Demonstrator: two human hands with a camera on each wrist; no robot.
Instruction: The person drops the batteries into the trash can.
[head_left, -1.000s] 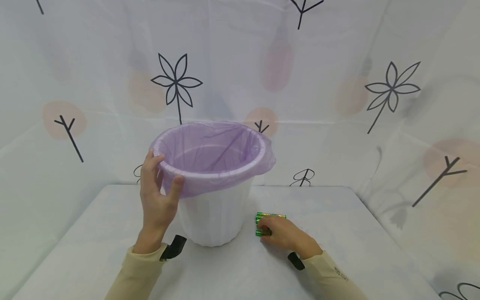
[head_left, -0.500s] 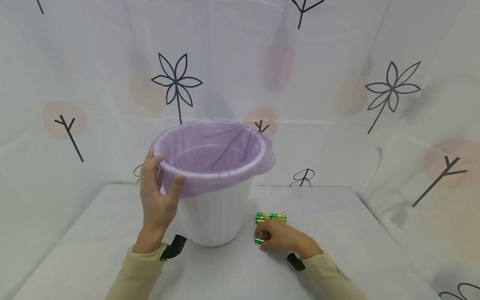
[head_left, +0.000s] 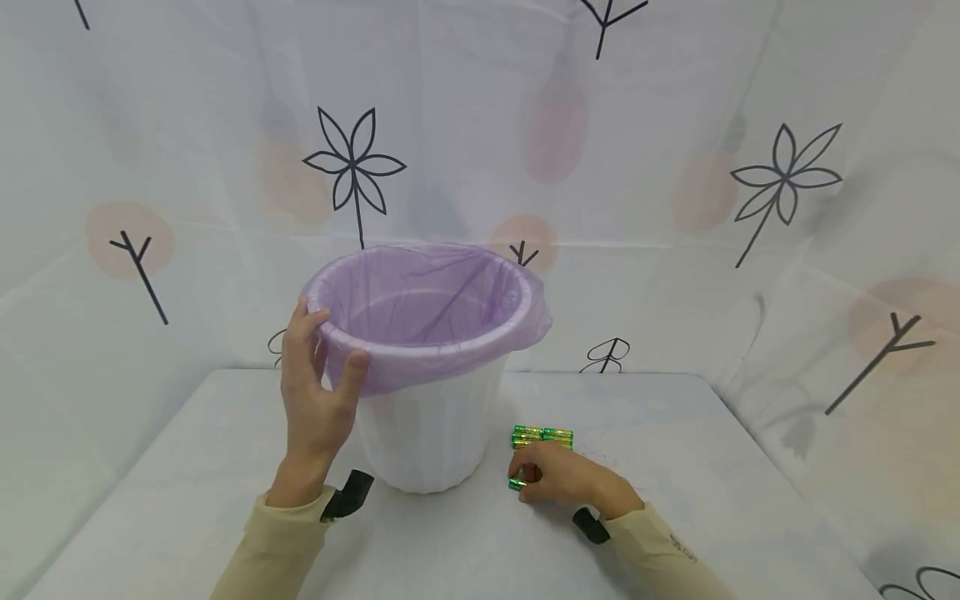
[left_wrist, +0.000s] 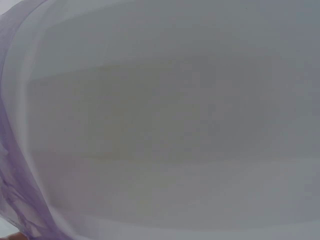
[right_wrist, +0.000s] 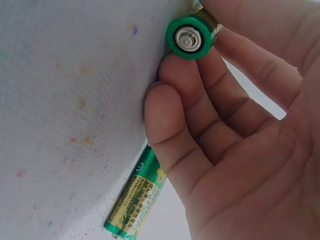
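My left hand (head_left: 318,404) holds the left side of a white trash bin (head_left: 427,437), fingers at the rim and thumb against its front. A thin purple bag (head_left: 435,358) lines the bin and folds over the rim. In the left wrist view the bin's pale wall (left_wrist: 170,115) fills nearly everything. Right of the bin, my right hand (head_left: 570,479) pinches a green and gold battery (right_wrist: 189,37) low at the table. Several similar batteries (head_left: 527,431) lie in rows just behind that hand, partly covered by it. One battery (right_wrist: 136,200) shows below the fingers in the right wrist view.
Everything stands on a table with a white cloth (head_left: 637,433), which has small coloured specks near the batteries. A white curtain (head_left: 465,125) with flower drawings hangs behind and at both sides. Both wrists wear a black band (head_left: 348,494).
My right hand has drawn one battery a little toward the front edge, apart from the others, uncovering more of the rows behind. The left hand and the bin have stayed put.
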